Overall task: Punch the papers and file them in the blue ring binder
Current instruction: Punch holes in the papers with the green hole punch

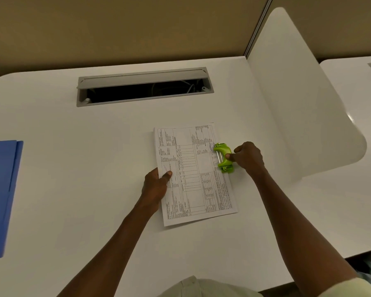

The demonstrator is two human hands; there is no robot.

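Observation:
A thin stack of printed papers [193, 174] lies flat on the white desk [94, 189], turned sideways. My left hand [155, 185] grips its left edge, thumb on top. A green hole punch [223, 157] sits over the papers' right edge. My right hand [247, 157] holds the punch from the right, thumb and fingers curled on its handle. The blue ring binder [0, 194] lies closed at the far left of the desk, partly out of view.
An open grey cable hatch [145, 86] is set into the desk behind the papers. A white curved divider panel [298, 93] stands at the right, with a neighbouring desk [356, 82] beyond it. A tan partition wall runs along the back.

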